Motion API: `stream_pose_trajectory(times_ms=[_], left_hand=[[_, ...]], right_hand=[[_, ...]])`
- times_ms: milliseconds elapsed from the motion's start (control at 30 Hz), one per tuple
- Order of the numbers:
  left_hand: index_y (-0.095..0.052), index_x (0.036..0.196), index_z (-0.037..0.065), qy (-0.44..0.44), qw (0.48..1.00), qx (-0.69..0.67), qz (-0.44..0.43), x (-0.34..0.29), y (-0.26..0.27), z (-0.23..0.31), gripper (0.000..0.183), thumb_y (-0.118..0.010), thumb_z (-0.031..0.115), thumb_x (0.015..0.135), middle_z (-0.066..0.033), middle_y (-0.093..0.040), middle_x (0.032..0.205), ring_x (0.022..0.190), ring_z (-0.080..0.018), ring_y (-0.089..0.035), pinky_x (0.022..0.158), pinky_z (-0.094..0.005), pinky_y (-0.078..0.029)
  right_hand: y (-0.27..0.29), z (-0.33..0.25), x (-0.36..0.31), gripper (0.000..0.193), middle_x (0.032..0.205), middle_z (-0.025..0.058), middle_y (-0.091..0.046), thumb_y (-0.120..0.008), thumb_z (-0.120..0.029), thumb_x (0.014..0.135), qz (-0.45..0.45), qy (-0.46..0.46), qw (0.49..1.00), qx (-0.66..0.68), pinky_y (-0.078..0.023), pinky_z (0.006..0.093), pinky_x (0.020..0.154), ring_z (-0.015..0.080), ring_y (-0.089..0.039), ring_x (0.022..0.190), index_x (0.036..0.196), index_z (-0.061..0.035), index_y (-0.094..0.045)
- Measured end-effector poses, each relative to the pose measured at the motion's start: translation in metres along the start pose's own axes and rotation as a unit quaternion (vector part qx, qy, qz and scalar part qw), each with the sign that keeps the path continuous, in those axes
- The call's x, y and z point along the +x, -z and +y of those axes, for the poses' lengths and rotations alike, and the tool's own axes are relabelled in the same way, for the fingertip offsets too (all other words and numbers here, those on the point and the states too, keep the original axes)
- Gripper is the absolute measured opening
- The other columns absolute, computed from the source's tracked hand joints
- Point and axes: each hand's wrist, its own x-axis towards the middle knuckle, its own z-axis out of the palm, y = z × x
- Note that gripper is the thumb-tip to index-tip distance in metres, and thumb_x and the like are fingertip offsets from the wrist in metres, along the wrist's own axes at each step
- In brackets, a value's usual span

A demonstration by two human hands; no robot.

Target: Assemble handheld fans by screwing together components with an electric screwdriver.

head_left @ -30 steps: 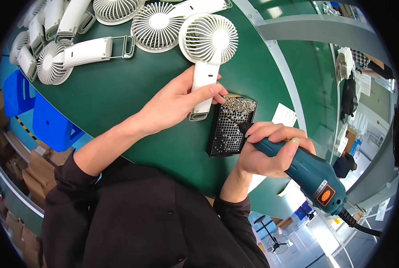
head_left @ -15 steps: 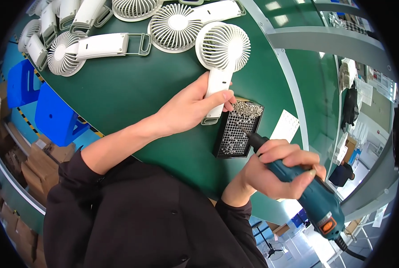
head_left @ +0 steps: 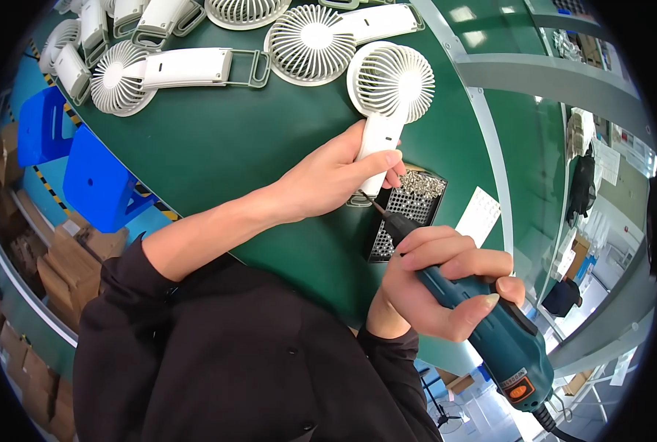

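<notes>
My left hand (head_left: 327, 177) grips the white handle of a handheld fan (head_left: 380, 140), its round slatted head pointing away from me. In my right hand (head_left: 446, 283) is a teal electric screwdriver (head_left: 501, 346) with an orange switch and a cord at its rear. Its thin bit reaches the lower end of the fan's handle, beside my left fingers; whether a screw sits on the tip is too small to tell. Just right of the handle, partly covered by the screwdriver's nose, lies a black screw tray (head_left: 437, 202) with a perforated plate and loose small screws heaped at its far end.
More white fans (head_left: 185, 68) lie along the far side of the green table (head_left: 225, 140). A white sheet (head_left: 479, 216) is right of the tray. A grey metal frame (head_left: 494, 140) curves along the right. Blue stools (head_left: 100, 180) and cardboard boxes (head_left: 71, 276) stand at the left.
The screwdriver's bit has moved from over the screw tray, left and up to the fan handle's lower end. My left hand keeps its hold on the fan. The whole view has shifted slightly.
</notes>
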Motion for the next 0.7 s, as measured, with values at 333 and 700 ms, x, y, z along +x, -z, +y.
stream_pose_trajectory(times_ms=[333,700], left_hand=[[-0.044,0.124,0.001,-0.034,0.999,0.01,0.014,0.0013,-0.0038,-0.0053,0.03,-0.05,0.022,0.104,-0.007,-0.061,0.106,0.097,-0.0124,-0.059,0.086,-0.0281,-0.049],[-0.043,0.125,0.001,-0.031,0.999,0.026,0.015,0.0009,-0.0035,-0.0034,0.029,-0.049,0.02,0.104,-0.0072,-0.061,0.105,0.097,-0.0131,-0.06,0.087,-0.0283,-0.05]], right_hand=[[0.0007,0.0027,-0.0018,0.028,0.075,0.0117,-0.047,-0.044,-0.026,0.098,-0.039,0.018,0.999,-0.017,-0.044,0.0363,0.032,0.0216,-0.043,0.033,0.118,-0.0068,-0.04],[-0.0005,0.002,-0.0006,0.029,0.074,0.0105,-0.046,-0.042,-0.026,0.098,-0.022,0.032,0.999,-0.024,-0.043,0.0346,0.032,0.021,-0.043,0.034,0.119,-0.0061,-0.04]])
